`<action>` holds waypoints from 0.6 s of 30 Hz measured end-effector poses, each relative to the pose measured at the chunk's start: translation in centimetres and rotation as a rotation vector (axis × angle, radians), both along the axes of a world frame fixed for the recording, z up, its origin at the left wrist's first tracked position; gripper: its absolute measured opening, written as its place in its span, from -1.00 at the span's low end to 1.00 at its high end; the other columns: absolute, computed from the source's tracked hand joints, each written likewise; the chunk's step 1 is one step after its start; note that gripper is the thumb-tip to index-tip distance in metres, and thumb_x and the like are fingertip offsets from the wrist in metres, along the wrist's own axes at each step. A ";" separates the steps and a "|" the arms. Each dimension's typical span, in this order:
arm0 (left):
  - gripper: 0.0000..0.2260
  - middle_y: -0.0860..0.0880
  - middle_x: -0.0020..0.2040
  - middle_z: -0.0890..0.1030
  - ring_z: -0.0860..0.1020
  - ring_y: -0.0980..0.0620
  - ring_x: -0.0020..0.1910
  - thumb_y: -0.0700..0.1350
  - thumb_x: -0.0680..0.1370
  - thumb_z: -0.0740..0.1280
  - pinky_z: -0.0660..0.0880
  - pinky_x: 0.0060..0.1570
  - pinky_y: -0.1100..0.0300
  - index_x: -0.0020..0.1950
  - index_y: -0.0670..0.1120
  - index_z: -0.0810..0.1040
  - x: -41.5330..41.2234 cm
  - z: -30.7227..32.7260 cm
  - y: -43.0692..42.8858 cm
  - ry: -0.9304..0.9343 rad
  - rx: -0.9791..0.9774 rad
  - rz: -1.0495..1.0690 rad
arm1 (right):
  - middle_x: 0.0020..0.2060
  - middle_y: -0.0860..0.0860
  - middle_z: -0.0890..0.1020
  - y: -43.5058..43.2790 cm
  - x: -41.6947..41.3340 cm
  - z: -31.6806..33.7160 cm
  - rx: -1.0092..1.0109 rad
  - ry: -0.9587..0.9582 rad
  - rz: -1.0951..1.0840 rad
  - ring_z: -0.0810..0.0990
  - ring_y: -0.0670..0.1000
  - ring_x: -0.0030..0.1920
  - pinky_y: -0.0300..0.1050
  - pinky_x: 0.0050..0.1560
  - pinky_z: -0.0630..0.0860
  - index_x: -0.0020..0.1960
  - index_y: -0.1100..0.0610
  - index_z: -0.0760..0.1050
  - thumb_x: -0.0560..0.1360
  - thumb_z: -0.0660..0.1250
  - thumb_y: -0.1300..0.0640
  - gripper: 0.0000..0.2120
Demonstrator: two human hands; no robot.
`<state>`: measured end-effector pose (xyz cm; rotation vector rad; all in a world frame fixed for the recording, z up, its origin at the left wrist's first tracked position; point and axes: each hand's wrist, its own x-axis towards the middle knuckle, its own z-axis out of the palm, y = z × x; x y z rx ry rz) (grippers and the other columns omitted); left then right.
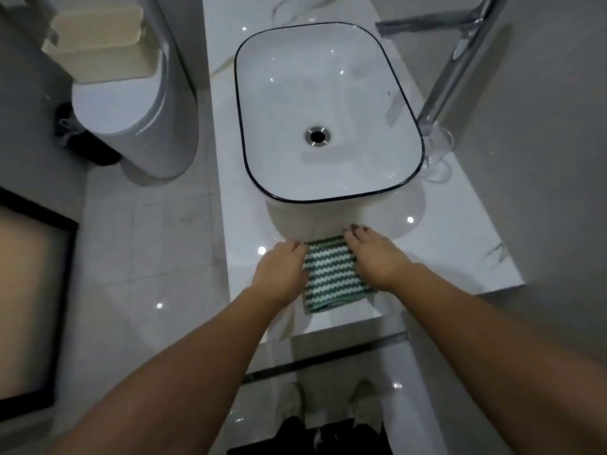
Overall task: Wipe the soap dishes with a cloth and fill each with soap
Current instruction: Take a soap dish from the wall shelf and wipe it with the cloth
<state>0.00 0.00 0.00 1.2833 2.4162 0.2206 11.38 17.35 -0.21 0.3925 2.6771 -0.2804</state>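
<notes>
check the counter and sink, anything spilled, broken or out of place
Nothing stands out. The folded striped cloth lies flat on the counter before the basin, left hand and right hand at its sides. No spill or crack shows.

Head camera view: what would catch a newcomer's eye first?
A big white sink with a dark rim fills the middle of the pale counter. Just in front of it, the left hand and right hand touch the two sides of a green-and-white striped cloth. A chrome tap stands at the upper right.
</notes>
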 end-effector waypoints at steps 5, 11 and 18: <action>-0.52 -0.09 0.34 0.40 0.37 -0.10 0.27 -0.02 0.54 0.30 0.33 0.18 0.09 0.42 -0.07 0.30 -1.2 -1.8 1.3 -0.010 0.007 -0.046 | 0.43 0.18 0.25 -1.3 -1.8 -1.1 0.033 0.050 -0.041 0.20 0.20 0.42 0.03 0.37 0.23 0.52 0.19 0.05 0.53 0.18 0.20 -0.40; -0.63 -0.12 0.20 0.45 0.42 -0.13 0.19 -0.06 0.53 0.33 0.36 0.11 0.07 0.31 -0.11 0.42 -1.6 -2.0 2.3 -0.040 0.020 -0.050 | 0.23 0.17 0.42 -1.6 -2.7 -1.0 0.082 0.061 -0.062 0.37 0.17 0.25 -0.02 0.20 0.34 0.29 0.19 0.40 0.45 0.22 0.29 -0.60; -0.83 -0.08 0.06 0.52 0.47 -0.06 0.03 -0.09 0.59 0.24 0.37 -0.06 0.14 0.12 -0.12 0.51 -1.2 0.6 1.3 -0.170 0.156 -0.023 | -0.12 0.07 0.52 -1.5 -0.7 2.7 -0.284 0.159 -0.302 0.53 0.12 -0.03 -0.17 -0.16 0.31 -0.10 0.15 0.47 0.45 0.25 0.33 -0.88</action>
